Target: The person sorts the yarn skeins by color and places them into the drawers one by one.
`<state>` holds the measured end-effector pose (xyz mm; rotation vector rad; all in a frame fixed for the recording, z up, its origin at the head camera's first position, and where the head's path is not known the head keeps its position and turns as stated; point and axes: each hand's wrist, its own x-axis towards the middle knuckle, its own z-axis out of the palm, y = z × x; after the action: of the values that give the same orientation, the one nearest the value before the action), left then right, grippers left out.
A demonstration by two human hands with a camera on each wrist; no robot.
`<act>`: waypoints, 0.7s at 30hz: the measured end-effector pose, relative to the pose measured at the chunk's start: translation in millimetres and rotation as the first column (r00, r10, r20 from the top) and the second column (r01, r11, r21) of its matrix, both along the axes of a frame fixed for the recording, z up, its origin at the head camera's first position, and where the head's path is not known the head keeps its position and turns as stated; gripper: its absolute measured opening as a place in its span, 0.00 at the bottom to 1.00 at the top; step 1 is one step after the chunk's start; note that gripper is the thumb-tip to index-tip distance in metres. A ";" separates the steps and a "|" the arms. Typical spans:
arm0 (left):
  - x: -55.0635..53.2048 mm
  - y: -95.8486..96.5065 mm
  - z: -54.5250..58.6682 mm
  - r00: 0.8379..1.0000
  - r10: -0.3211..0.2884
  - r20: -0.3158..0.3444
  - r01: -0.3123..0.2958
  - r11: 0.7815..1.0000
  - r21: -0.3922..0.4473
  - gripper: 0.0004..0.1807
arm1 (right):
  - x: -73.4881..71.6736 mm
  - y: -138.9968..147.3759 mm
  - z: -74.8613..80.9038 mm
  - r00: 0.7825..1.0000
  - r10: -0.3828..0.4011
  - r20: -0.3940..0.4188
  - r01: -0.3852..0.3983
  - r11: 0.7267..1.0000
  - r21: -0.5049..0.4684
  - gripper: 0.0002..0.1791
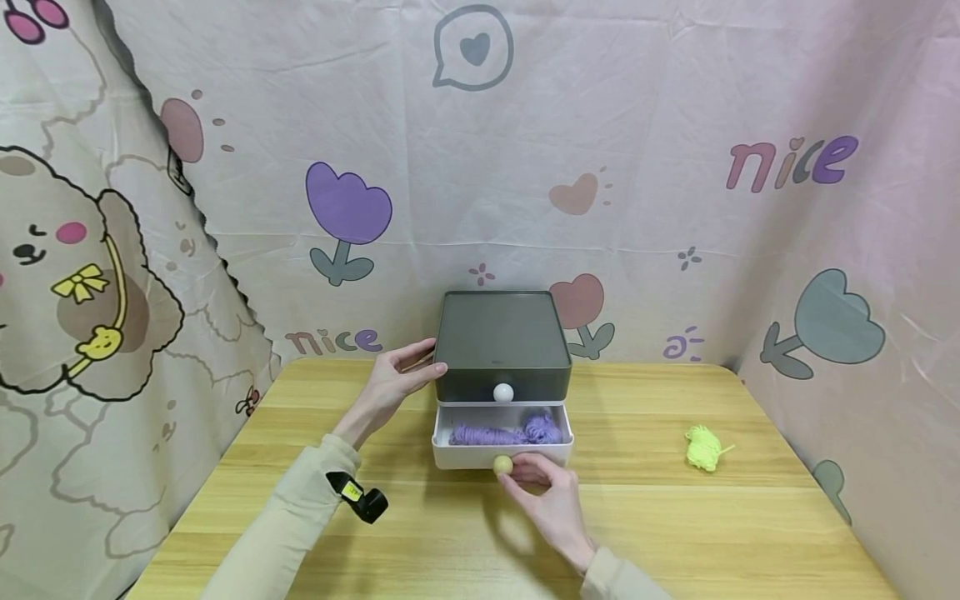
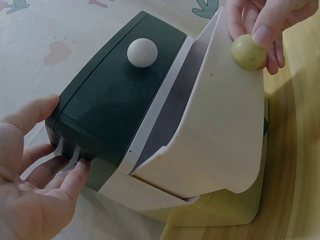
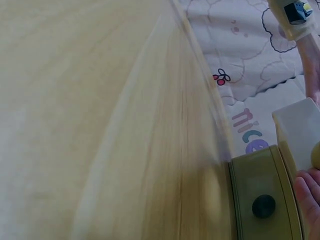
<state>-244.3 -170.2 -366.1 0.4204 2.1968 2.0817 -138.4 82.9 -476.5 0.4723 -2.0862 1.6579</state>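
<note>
A small drawer box (image 1: pixel 498 333) with a dark top tier stands at the table's back. Its white drawer (image 1: pixel 457 457) is pulled out, with purple yarn (image 1: pixel 487 435) inside. My right hand (image 1: pixel 551 504) pinches the yellow-green knob (image 2: pixel 248 52) on that drawer's front between thumb and fingers. Against the left side of the dark tier rests my left hand (image 1: pixel 390 382), thumb at the upper front edge and fingertips on the side wall. A white knob (image 1: pixel 503 392) marks the top tier. Below the white drawer, a yellow-green tier (image 3: pixel 260 182) bears a dark knob (image 3: pixel 263 206).
A bright yellow-green yarn bundle (image 1: pixel 703 448) lies on the wooden table (image 1: pixel 637 533), right of the box. Printed cloth (image 1: pixel 480 167) hangs behind the table and along both sides. A black wrist camera (image 1: pixel 367 504) juts from the left sleeve.
</note>
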 end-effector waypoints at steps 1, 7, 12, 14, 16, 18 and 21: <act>0.0 -0.1 0.0 1.000 -0.001 0.000 0.001 1.000 0.000 0.35 | 0.9 -0.9 4.3 1.000 -0.001 0.014 0.001 1.000 -0.009 0.13; 0.2 -0.5 0.4 1.000 0.001 0.001 -0.001 1.000 -0.010 0.35 | 2.4 -5.8 19.2 0.997 -0.018 0.078 0.022 0.999 -0.045 0.13; 0.1 -0.5 0.3 1.000 -0.001 -0.003 0.001 1.000 -0.013 0.35 | -4.0 -7.5 19.1 0.993 -0.032 0.110 0.038 0.998 -0.056 0.12; 0.1 -0.7 0.1 1.000 -0.003 -0.003 0.003 1.000 -0.011 0.35 | -6.5 -7.6 19.1 0.992 -0.032 0.124 0.040 0.997 -0.065 0.12; -0.1 -0.8 -0.1 1.000 -0.005 -0.002 0.005 1.000 -0.009 0.35 | -8.7 -7.6 19.5 0.990 -0.031 0.135 0.041 0.997 -0.071 0.12; -0.2 -0.9 -0.2 1.000 -0.005 -0.001 0.005 1.000 -0.008 0.35 | -10.6 -7.7 19.9 0.990 -0.031 0.141 0.042 0.996 -0.073 0.12; -0.5 -1.0 -0.1 1.000 -0.006 -0.002 0.006 1.000 -0.007 0.35 | -13.1 -8.0 20.3 0.989 -0.029 0.147 0.040 0.996 -0.074 0.12</act>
<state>-244.8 -171.2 -366.2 0.4282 2.2006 2.0718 -151.5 75.0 -456.2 0.2966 -2.1104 1.7934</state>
